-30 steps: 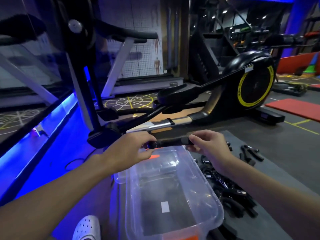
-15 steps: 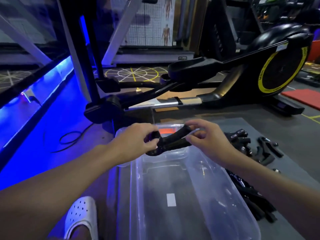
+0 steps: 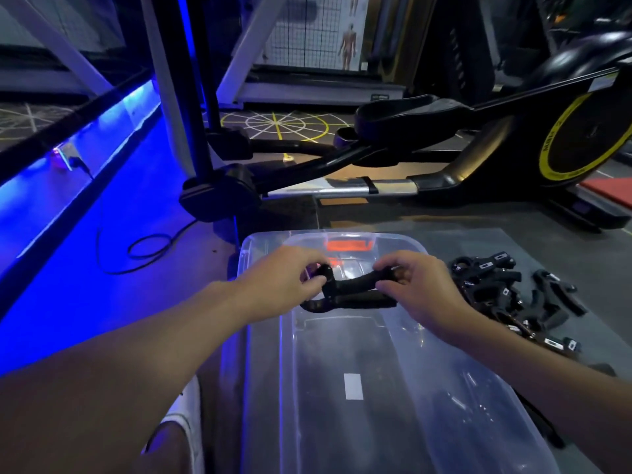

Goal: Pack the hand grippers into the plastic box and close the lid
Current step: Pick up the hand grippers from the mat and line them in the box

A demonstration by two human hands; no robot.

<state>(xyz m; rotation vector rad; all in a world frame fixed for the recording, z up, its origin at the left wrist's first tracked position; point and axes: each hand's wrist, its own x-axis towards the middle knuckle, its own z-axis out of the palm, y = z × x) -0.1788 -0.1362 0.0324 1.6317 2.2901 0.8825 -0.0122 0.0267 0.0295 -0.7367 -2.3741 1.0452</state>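
A black hand gripper (image 3: 352, 292) hangs over the far end of the clear plastic box (image 3: 461, 398). My left hand (image 3: 280, 278) pinches its left, hinge end, and my right hand (image 3: 420, 289) pinches the tip of its upper handle. The box stands open on the floor in front of me, and its inside looks bare apart from a white label. The clear lid (image 3: 260, 244) with an orange latch lies flat behind the box. A pile of several black hand grippers (image 3: 513, 295) lies on the grey mat to the right of the box.
A black and yellow elliptical trainer (image 3: 513, 145) stands just behind the lid. A black cable (image 3: 143, 248) loops on the blue-lit floor at left. My white perforated shoe (image 3: 184, 422) sits left of the box. The grey mat (image 3: 564, 248) stretches to the right.
Both hands have lowered the hand gripper from above the lid toward the far end of the box. My head has tilted down, so the box fills more of the view.
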